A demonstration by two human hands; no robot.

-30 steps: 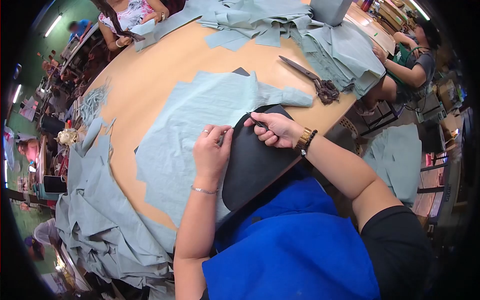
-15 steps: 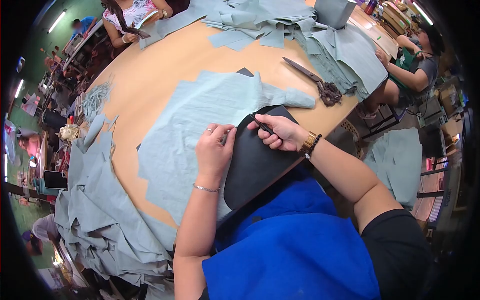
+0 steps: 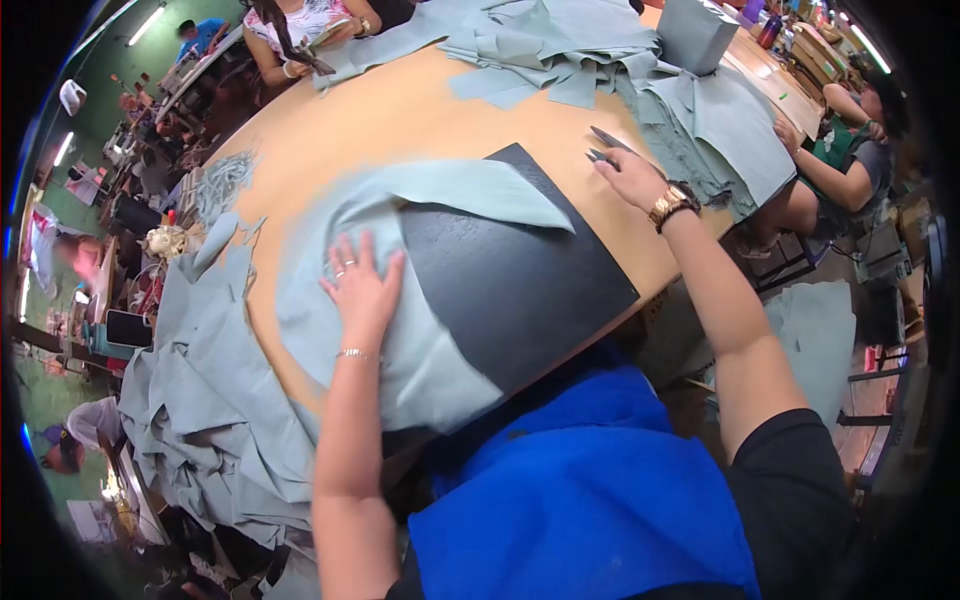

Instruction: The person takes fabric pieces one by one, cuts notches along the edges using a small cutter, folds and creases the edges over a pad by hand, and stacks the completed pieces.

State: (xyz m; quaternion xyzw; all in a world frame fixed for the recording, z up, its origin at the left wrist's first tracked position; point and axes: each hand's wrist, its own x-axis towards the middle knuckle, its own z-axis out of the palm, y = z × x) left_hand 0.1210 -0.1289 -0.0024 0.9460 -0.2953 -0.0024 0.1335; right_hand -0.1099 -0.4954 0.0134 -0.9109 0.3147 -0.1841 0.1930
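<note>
My left hand (image 3: pixel 362 284) lies with fingers spread on a pale blue-green sheet (image 3: pixel 430 355), which is folded and bunched under it. Part of a dark board (image 3: pixel 510 290) shows to the right of the sheet, whose upper flap crosses it. My right hand (image 3: pixel 634 182) is over the table's right side, closed round a small dark pointed tool (image 3: pixel 599 157). Large scissors (image 3: pixel 612 140) lie just beyond that hand, which hides their handles.
Blue-green material is piled at the table's (image 3: pixel 330 135) left edge (image 3: pixel 220 390) and far right (image 3: pixel 720 130). Thin scraps (image 3: pixel 226 185) lie at the left. A grey-green block (image 3: pixel 697 38) stands at the back. Other people sit at the far left and right.
My left hand has moved left and spread out, dragging the sheet left and uncovering more of the board. My right hand has moved up and right to beside the scissors, still with the small tool.
</note>
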